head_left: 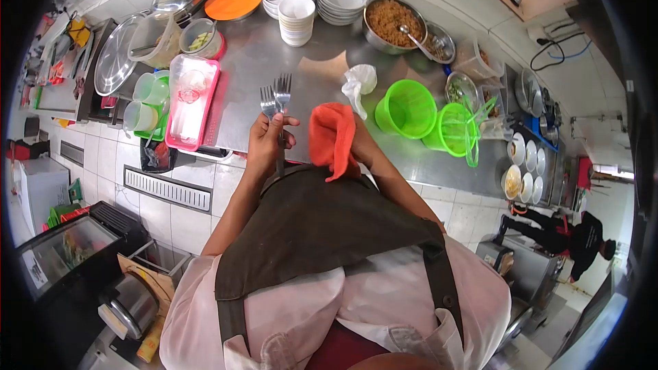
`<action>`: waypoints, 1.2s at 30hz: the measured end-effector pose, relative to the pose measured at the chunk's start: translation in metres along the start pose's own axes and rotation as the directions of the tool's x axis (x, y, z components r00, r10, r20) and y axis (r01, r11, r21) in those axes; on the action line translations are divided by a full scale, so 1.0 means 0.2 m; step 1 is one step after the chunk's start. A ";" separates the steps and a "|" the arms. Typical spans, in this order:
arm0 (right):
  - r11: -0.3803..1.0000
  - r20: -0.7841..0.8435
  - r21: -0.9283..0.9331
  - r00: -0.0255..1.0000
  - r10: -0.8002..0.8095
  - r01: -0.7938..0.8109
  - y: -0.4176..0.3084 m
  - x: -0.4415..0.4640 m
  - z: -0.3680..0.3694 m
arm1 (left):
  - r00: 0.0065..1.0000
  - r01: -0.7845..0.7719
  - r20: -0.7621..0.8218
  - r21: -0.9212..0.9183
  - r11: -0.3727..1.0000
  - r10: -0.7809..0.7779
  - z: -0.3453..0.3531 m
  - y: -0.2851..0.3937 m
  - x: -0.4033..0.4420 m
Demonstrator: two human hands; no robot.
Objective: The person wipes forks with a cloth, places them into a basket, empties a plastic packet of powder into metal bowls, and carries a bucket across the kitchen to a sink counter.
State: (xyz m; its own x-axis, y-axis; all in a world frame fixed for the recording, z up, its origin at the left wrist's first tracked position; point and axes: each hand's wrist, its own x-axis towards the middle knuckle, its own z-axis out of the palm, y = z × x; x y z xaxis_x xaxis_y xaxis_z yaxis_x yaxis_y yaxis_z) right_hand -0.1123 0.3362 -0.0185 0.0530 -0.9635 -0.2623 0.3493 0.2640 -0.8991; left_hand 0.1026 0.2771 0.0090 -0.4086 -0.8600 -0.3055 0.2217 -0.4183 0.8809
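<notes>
Two metal forks (pixel 282 89) stand tines up in my left hand (pixel 269 138), its fingers closed round their handles near the counter's front edge. Just to the right, an orange-red cloth (pixel 332 138) hangs from my right hand (pixel 364 145), which is partly hidden behind it. The cloth and the forks are apart. Beyond the cloth, a crumpled white plastic bag (pixel 359 85) lies on the metal counter (pixel 250 62). A green bucket (pixel 406 108) stands right of my right hand, beside a second green container (pixel 452 129).
A pink-rimmed tray (pixel 192 101) lies at the left. Stacked white bowls (pixel 342 0), small cups (pixel 296 20) and a metal bowl of brown food (pixel 391 24) line the back. Small white dishes (pixel 526 168) sit at the right. Another person (pixel 579 241) stands at the far right.
</notes>
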 end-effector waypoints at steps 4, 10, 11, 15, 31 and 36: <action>0.975 -0.038 0.016 0.975 -0.221 0.222 0.05 0.00 0.10 | 0.989 0.068 0.124 0.100 0.993 -0.080 0.01 -0.05 -0.02; 0.809 0.079 -0.582 0.996 -0.042 0.080 -0.05 0.05 0.09 | 0.868 -0.133 0.362 0.829 0.544 -0.339 -0.02 -0.03 -0.09; 0.753 0.002 -0.654 0.995 -0.098 0.075 -0.09 0.02 0.12 | 0.837 -0.364 0.520 0.760 0.539 -0.169 -0.13 -0.19 -0.05; 0.889 0.179 -0.439 0.982 -0.054 0.128 -0.11 0.07 0.06 | 0.856 -0.102 0.384 0.780 0.617 -0.345 -0.02 0.01 -0.06; 0.350 0.504 -0.803 0.863 -0.032 0.482 -0.02 0.20 0.11 | 0.855 0.123 0.402 0.458 0.880 -0.329 -0.17 -0.10 -0.03; 0.301 0.297 -0.860 0.883 -0.363 0.412 0.11 0.40 0.02 | 0.880 0.348 0.269 0.200 0.916 -0.392 -0.24 -0.06 -0.15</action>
State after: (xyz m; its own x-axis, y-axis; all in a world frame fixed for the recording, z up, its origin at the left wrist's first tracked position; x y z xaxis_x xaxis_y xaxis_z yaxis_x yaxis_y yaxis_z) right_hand -0.0965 0.2646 -0.0582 0.1975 -0.9600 0.1987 -0.6772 -0.2801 -0.6804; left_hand 0.1544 0.2933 -0.0097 -0.6844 -0.5139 -0.5173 -0.1157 -0.6239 0.7729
